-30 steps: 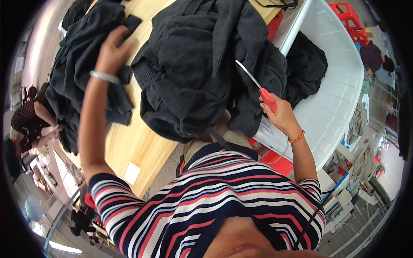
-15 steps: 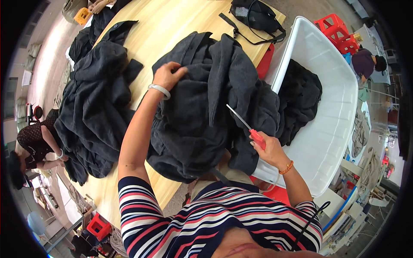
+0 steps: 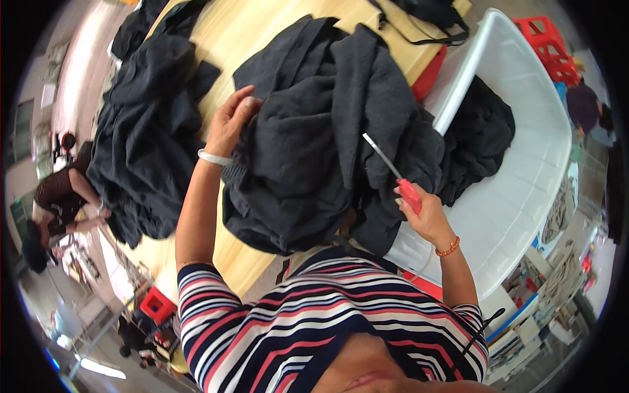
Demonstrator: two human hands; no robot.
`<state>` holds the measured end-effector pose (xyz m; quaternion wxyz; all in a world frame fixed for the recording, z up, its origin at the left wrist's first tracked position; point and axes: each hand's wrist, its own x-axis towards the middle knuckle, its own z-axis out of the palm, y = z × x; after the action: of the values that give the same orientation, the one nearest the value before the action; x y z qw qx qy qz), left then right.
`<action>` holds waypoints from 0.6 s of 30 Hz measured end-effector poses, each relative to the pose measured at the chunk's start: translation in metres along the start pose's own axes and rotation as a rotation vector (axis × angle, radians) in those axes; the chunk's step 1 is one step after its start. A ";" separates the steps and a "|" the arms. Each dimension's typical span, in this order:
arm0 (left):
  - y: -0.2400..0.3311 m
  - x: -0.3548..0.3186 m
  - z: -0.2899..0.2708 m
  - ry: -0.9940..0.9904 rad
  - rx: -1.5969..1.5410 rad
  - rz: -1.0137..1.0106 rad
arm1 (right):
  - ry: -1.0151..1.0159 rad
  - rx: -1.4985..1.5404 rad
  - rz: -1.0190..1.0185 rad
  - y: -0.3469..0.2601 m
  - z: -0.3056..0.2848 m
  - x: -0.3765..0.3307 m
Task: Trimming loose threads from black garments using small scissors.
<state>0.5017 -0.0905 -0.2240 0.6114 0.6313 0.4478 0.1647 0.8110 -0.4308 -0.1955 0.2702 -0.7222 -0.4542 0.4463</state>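
A heap of dark grey-black cloth garments (image 3: 295, 150) lies bunched in front of me over the table edge. My left hand (image 3: 232, 118), with a pale bangle at the wrist, is at the heap's upper left edge, its fingers stretched out and apart from the thumb. I see nothing held in it. On the other side, my right hand (image 3: 426, 213) is closed round the red handle of a slim tool with a narrow metal shaft (image 3: 383, 156). Its kind is not clear. The shaft points up and left over the cloth.
A large white plastic tub (image 3: 524, 196) with dark cloth in it stands at my right. Another dark garment pile (image 3: 147, 131) lies left on the wooden table (image 3: 219, 33). A black bag (image 3: 432, 16) lies at the far edge. A co-worker (image 3: 62, 196) bends at the left; red stools stand about.
My left hand has drawn back left from the top of the cloth to its edge. The right hand still holds the red-handled tool. The view has shifted a little.
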 end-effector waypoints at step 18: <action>-0.086 -0.134 -0.037 0.534 0.562 0.237 | -0.010 -0.101 -0.017 -0.036 0.072 -0.058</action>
<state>0.3693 -0.1828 -0.2503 0.2538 0.7562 0.5425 0.2636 0.7213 -0.4676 -0.1761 0.2349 -0.7289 -0.4834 0.4240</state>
